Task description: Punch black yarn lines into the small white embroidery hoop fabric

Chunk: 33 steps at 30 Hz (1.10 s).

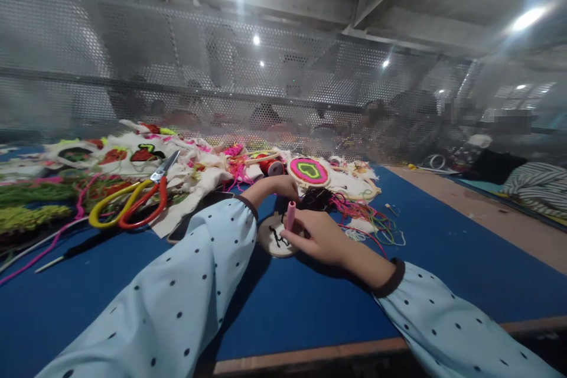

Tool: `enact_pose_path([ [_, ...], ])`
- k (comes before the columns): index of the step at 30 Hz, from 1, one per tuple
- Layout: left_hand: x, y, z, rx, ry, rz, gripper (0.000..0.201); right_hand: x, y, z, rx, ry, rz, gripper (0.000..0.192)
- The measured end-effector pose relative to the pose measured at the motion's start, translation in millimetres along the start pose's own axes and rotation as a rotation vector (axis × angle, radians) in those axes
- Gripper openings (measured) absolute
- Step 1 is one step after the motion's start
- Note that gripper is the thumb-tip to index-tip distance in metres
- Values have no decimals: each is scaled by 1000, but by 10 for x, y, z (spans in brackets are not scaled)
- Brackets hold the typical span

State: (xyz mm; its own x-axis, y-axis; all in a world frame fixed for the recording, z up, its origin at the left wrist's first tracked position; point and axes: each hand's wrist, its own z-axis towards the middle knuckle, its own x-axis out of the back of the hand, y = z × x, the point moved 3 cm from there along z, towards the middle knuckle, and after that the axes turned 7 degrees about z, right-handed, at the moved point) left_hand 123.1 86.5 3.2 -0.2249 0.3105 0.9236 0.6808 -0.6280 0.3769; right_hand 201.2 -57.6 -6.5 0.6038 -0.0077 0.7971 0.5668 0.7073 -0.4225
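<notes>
My right hand [321,236] grips a pink-handled punch needle [290,216], held upright over a small round embroidery hoop [267,238]. White cloth in the hoop carries a black yarn outline [277,237]; my right fingers cover part of it. Just beyond the hoop, my left hand [287,187] reaches across with its fingers curled together and pointing down. It is beside a tangled heap of black yarn [316,198]. Whatever the left fingertips hold, if anything, is too small to make out.
Yellow-and-red-handled scissors [142,204] lie left on piled yarn and cloth. Behind the black yarn are a finished pink-and-green hoop [309,171] and a red thread spool [274,168]. Loose colored yarn [376,221] spreads right. A perforated screen [266,88] stands behind the blue table [328,319].
</notes>
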Motion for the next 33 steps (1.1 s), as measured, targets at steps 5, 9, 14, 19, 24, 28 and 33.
enact_pose_path([
  [5, -24, 39, 53, -8, 25, 46, 12, -3, 3, -1, 7, 4, -1, 16],
  [9, 181, -6, -12, 67, 125, -101, 9, -1, -1, -2, -2, 6, 5, 16],
  [14, 584, -167, -208, 76, 219, -818, 15, -3, 5, -7, -15, -6, 11, 16],
  [19, 951, -301, -426, -65, 614, -1274, 8, -4, 27, -21, -33, -17, 34, 17],
  [24, 1172, -377, -548, -75, 1020, -1095, 6, -3, 29, -23, -44, -25, 41, 18],
  [28, 1305, -444, -623, -30, 1312, -751, 9, -4, 19, -20, -29, -20, 45, 16],
  [33, 1299, -553, -717, 67, 1531, -280, 5, -1, 19, -19, -30, -16, 35, 16],
])
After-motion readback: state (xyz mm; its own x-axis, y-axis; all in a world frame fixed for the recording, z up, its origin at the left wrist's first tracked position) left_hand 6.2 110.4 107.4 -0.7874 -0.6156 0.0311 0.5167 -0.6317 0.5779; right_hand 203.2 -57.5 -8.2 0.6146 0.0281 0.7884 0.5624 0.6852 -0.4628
